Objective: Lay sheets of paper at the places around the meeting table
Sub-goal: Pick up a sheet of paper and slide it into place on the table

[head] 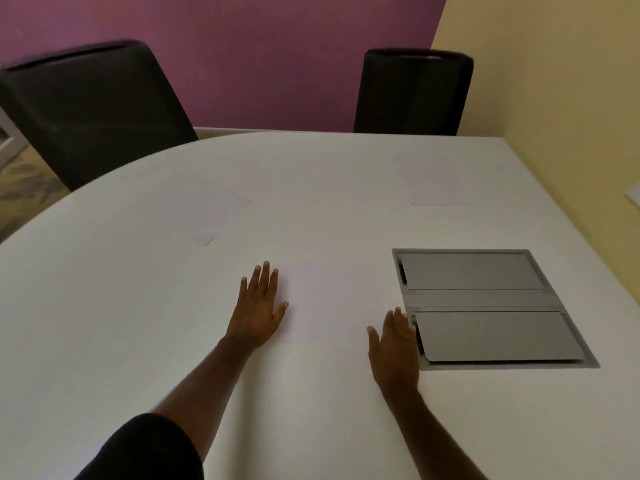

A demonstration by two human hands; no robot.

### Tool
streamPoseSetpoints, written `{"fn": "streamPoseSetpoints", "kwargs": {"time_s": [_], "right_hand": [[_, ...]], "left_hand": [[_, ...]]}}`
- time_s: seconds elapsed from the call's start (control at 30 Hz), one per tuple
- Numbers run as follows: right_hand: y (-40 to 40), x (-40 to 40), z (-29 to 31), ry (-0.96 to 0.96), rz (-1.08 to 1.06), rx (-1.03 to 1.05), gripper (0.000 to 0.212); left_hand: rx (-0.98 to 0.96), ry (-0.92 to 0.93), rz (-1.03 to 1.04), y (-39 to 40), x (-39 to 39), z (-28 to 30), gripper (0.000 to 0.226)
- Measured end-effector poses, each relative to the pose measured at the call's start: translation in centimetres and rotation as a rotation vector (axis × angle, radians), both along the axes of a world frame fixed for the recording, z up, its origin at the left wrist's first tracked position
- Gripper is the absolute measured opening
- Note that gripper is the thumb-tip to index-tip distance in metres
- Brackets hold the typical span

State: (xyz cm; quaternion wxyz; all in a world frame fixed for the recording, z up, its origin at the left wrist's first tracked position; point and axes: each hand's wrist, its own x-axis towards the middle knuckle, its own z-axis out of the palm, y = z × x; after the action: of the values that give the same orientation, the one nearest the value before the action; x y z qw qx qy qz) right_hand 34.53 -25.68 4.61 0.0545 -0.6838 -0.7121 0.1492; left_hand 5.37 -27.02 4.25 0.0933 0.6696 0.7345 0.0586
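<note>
A white sheet of paper [329, 303] lies flat on the white meeting table [104, 306], between my two hands. My left hand [259, 306] rests flat at the sheet's left edge, fingers spread, holding nothing. My right hand [394, 344] lies flat at the sheet's lower right corner, also open. A second sheet [204, 211] lies at an angle before the left chair. A third sheet [440, 183] lies before the right chair. All sheets are faint against the table.
Two black chairs stand at the far edge, the left chair [93, 109] and the right chair [414, 91]. A grey hinged cable hatch [485, 306] is set into the table right of my right hand. Purple and yellow walls stand behind.
</note>
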Motion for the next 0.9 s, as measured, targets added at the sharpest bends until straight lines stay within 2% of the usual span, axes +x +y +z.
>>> {"fn": "streamPoseSetpoints", "kwargs": {"time_s": [0.1, 0.2, 0.37, 0.43, 0.47, 0.53, 0.63, 0.73, 0.8, 0.9], "right_hand": [[-0.5, 0.3, -2.9, 0.052, -0.075, -0.019, 0.07], [-0.6, -0.3, -4.2, 0.022, -0.06, 0.029, 0.079], [0.1, -2.9, -4.5, -0.012, 0.059, 0.053, 0.082], [0.2, -4.2, -4.1, 0.064, 0.122, 0.033, 0.076], [0.0, -4.9, -3.9, 0.174, 0.137, 0.005, 0.07], [-1.1, -6.5, -3.0, 0.546, 0.051, -0.121, 0.055], [-3.5, -8.9, -1.8, 1.089, -0.129, -0.259, 0.057], [-5.8, -11.1, -1.2, 1.439, -0.318, -0.297, 0.057], [-7.0, -12.6, -0.8, 1.686, -0.596, -0.343, 0.058], [-7.0, -14.5, 0.3, 1.876, -0.891, -0.366, 0.057]], "left_hand": [[-0.091, 0.0, 0.042, -0.8, -0.4, -4.0, 0.087], [-0.061, 0.018, 0.062, -2.1, -0.2, -6.3, 0.079], [-0.047, 0.028, 0.072, -2.1, -0.2, -6.8, 0.076], [-0.046, 0.017, 0.073, -2.1, -0.1, -6.6, 0.076], [-0.043, 0.009, 0.073, -2.1, -0.1, -6.5, 0.076], [-0.037, -0.001, 0.074, -2.1, 0.0, -6.3, 0.077], [-0.036, 0.0, 0.074, -2.1, 0.0, -6.2, 0.077], [-0.034, 0.003, 0.077, -2.2, 0.0, -6.2, 0.077], [-0.039, 0.001, 0.084, -2.2, 0.1, -6.1, 0.078], [-0.068, 0.013, 0.112, -2.3, 0.4, -6.0, 0.081]]}}
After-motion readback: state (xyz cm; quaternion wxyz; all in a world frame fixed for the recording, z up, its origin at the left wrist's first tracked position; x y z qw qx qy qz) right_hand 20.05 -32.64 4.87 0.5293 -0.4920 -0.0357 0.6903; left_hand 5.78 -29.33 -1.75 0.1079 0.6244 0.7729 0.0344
